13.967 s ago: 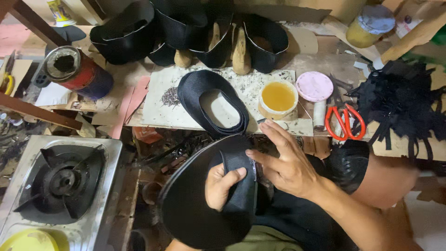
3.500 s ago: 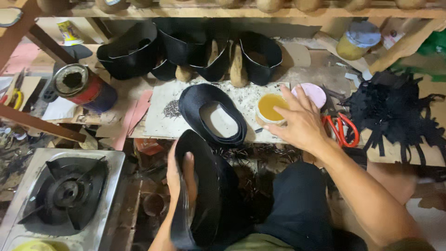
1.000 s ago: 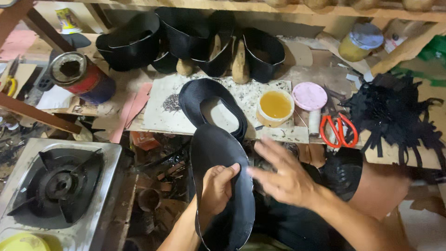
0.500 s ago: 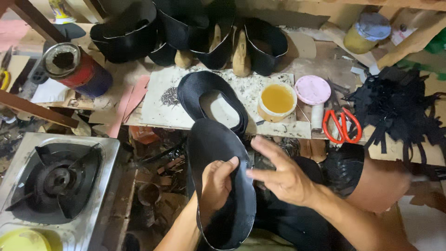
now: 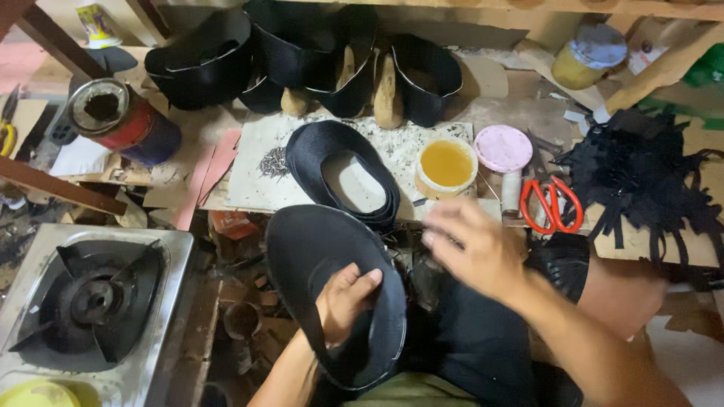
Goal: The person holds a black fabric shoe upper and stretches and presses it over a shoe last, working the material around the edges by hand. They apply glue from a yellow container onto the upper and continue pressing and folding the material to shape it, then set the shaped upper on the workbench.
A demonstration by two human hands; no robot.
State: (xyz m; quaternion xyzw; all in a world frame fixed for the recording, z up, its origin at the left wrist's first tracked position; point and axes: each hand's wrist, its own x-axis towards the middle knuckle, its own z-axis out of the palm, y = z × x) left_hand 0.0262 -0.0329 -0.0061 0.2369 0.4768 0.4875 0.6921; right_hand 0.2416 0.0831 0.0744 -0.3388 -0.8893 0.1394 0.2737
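Observation:
My left hand (image 5: 343,301) grips a black oval shoe piece (image 5: 317,252) over my lap, fingers curled over its right edge. My right hand (image 5: 479,249), blurred, hovers with fingers apart above the board's front edge, just below the small tub of yellow glue (image 5: 446,164). It holds nothing. A stack of black oval bands (image 5: 302,154) lies on the speckled white board (image 5: 256,177), left of the glue tub.
Black shoe uppers on wooden lasts (image 5: 388,87) line the back. A pink lid (image 5: 503,148), red-handled scissors (image 5: 550,203) and a heap of black strips (image 5: 641,177) sit to the right. A red tin (image 5: 124,124) and a gas burner (image 5: 90,301) are at left.
My right hand has left the black piece and moved up and right toward the glue tub. The left hand keeps hold of the piece, which has tilted flatter.

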